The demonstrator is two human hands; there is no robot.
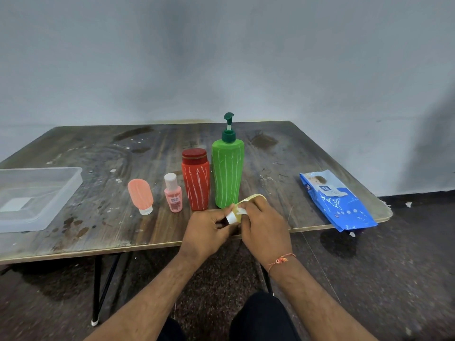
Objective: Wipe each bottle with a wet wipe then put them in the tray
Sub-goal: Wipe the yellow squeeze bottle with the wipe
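A small yellow bottle (238, 212) is held between both hands at the table's front edge. My left hand (205, 231) grips its lower end near a white cap. My right hand (263, 225) is curled over its upper part, with a bit of white wipe showing under the fingers. On the table stand a tall green pump bottle (227, 173), a red bottle (196, 183), a small pink bottle (173, 195) and a peach tube (140, 195) standing on its cap. The clear plastic tray (61, 193) lies at the far left.
A blue pack of wet wipes (337, 200) lies at the table's right side, overhanging the front edge. The wooden table (110, 230) is stained and stands against a grey wall. My knees show below, near the table's black legs.
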